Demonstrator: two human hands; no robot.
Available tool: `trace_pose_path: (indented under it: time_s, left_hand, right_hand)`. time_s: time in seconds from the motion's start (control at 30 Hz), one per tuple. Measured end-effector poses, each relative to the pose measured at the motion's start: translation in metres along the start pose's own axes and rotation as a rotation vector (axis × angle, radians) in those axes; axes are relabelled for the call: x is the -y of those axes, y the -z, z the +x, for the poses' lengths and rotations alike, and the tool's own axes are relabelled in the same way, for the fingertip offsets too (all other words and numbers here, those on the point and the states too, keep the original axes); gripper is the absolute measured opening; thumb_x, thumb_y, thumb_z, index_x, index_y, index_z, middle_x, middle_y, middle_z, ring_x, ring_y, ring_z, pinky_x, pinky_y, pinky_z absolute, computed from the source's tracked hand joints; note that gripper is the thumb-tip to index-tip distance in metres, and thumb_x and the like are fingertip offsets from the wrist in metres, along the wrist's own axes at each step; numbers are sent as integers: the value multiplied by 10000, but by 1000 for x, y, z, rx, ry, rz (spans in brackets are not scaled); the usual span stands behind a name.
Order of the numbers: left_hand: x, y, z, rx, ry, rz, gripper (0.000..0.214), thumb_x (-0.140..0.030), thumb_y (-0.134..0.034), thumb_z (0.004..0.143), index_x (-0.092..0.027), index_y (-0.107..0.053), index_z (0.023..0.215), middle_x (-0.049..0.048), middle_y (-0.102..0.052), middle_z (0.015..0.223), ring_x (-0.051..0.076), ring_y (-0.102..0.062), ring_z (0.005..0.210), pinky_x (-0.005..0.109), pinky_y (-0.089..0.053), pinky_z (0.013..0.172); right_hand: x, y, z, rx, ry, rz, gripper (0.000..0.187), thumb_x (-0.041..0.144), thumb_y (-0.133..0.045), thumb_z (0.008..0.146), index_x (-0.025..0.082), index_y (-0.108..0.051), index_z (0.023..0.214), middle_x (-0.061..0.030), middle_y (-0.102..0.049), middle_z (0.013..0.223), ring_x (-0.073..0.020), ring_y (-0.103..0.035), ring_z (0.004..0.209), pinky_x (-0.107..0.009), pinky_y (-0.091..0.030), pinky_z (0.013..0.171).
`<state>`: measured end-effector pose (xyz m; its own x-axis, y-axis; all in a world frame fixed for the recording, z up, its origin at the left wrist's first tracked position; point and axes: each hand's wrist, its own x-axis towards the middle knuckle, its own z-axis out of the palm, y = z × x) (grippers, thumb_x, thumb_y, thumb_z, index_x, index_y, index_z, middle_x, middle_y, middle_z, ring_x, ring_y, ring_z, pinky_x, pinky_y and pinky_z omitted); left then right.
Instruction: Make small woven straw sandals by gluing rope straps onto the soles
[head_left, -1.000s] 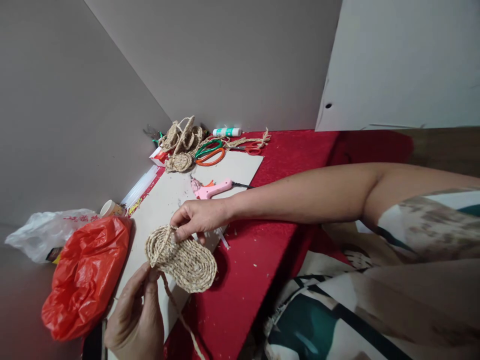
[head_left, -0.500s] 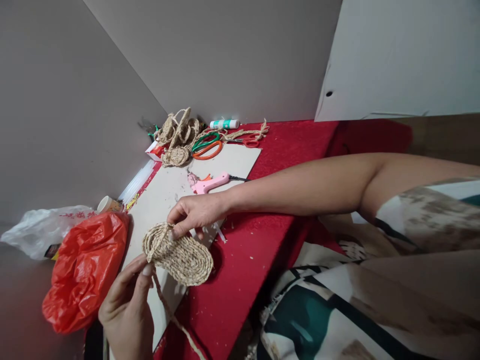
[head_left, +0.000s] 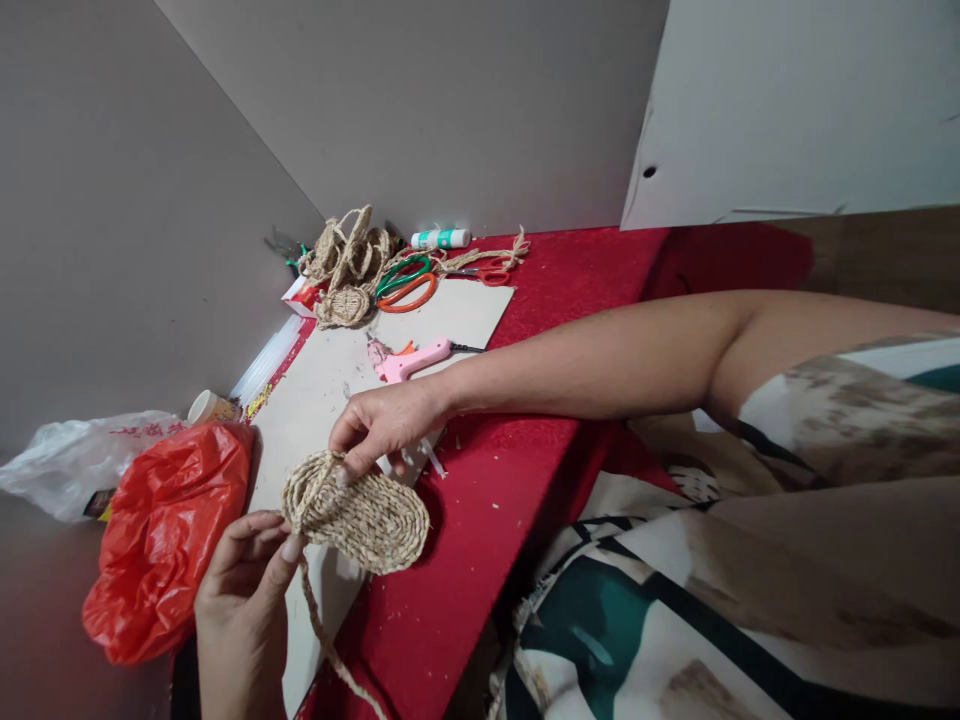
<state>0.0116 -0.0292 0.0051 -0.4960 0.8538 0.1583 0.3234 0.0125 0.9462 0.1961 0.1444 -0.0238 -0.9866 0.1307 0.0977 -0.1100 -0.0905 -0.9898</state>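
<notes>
A slipper-shaped piece of coiled, braided straw rope (head_left: 379, 520) is held between my hands, with its flat oval sole toward me and a raised band at the far left end. My right hand (head_left: 390, 420) grips its upper edge, thumb pressed on the woven surface. With thumb and fingertips, my left hand (head_left: 251, 570) pinches the left end, where the loose straw cord (head_left: 319, 625) leaves the piece and trails down. The fingers behind the piece are partly hidden.
A pink glue gun (head_left: 416, 360) lies on the pale board (head_left: 300, 400) over the red tablecloth (head_left: 480, 520). Behind are scissors (head_left: 409, 290), a straw rope bundle (head_left: 349, 250) and a glue stick tube (head_left: 441, 239). A red plastic bag (head_left: 169, 530) and paper cup (head_left: 212, 407) stand left.
The whole view has shifted slightly. My left fingers have loosened and spread a little at the slipper's left end; my right hand keeps its hold.
</notes>
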Motion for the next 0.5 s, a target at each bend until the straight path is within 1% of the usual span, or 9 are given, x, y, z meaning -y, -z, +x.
trace_pose_path:
  time_s: [0.1,0.17,0.37,0.5]
  left_hand:
    - [2,6,4,90,100,-41,308,-239,-845,598,-206,-689,861,10,-714,824,121,-663,754,187,-523,709]
    - [4,8,6,125,135,-53,298,-244,-855,578,-197,-697,826,20,-718,805,131,-664,736,207,-530,711]
    - [5,7,7,161,157,-57,264,-245,-857,570,-198,-693,773,16,-712,775,132,-657,737,215,-524,715]
    - [4,5,6,172,157,-51,259,-245,-857,565,-196,-683,750,9,-698,743,133,-650,722,221,-519,708]
  right_hand:
    - [0,0,1,12,-14,3,91,195,-647,827,113,-627,860,48,-603,667,-44,-538,541,-173,-408,474]
    - [0,-1,1,12,-24,4,84,185,-648,826,110,-626,856,48,-602,650,-40,-537,530,-166,-402,471]
    - [0,-2,0,30,-28,-8,67,172,-630,834,107,-619,845,51,-587,613,-38,-525,511,-158,-391,465]
    - [-2,-1,0,44,-15,-27,71,171,-621,834,104,-624,860,44,-594,636,-42,-532,533,-158,-394,471]
